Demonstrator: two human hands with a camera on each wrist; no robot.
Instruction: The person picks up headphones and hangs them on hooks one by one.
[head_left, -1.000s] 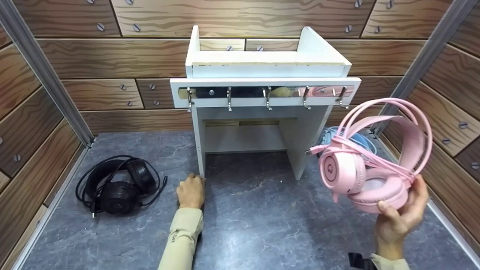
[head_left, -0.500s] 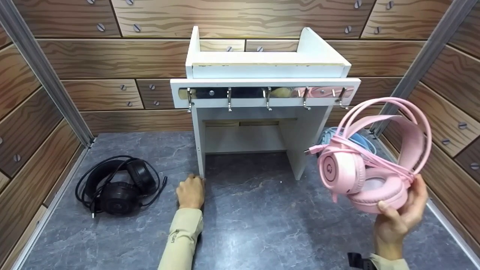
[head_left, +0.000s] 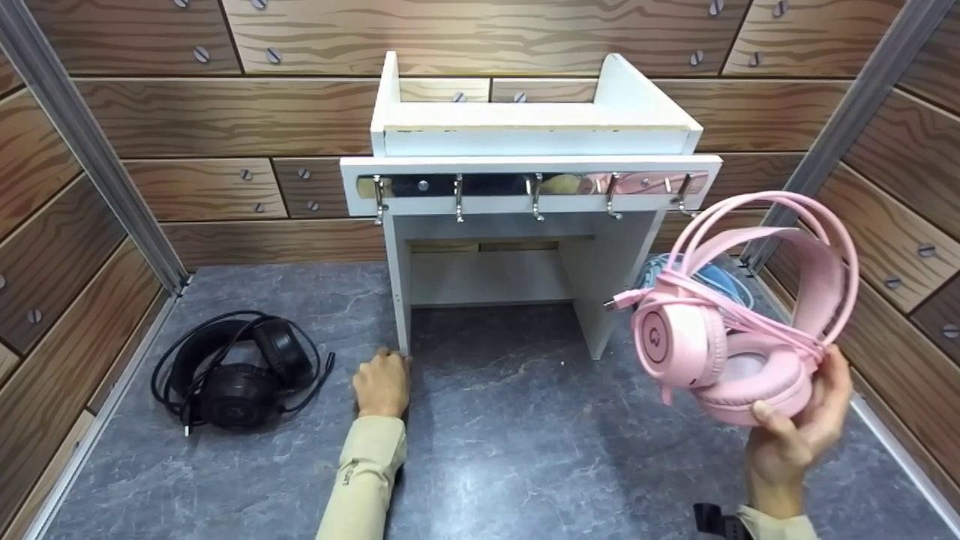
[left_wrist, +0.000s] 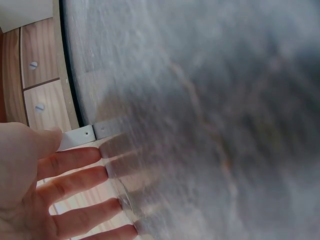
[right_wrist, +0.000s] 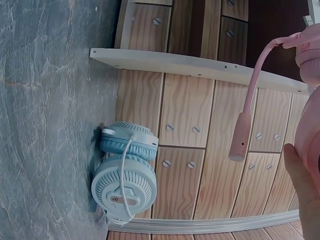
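In the head view my left hand (head_left: 381,384) is at the foot of the left leg of a white rack (head_left: 532,166) with a row of metal hooks. The left wrist view shows the thumb and index finger holding the leg's front edge (left_wrist: 80,137), fingertips down on the tabletop. My right hand (head_left: 796,439) holds up a pink headset (head_left: 679,341) by its lower ear cup, to the right of the rack. Its cable is bundled round it, and its microphone boom (right_wrist: 242,135) hangs free in the right wrist view.
A black headset (head_left: 240,394) with a coiled cable lies on the grey tabletop (head_left: 495,457) at the left. Behind the rack's right leg sits a light-blue headset (right_wrist: 125,185). Wood-pattern walls (head_left: 247,116) enclose the back and sides.
My right hand has shifted very slightly left and up with the pink headset. The left hand and the rack have stayed in place.
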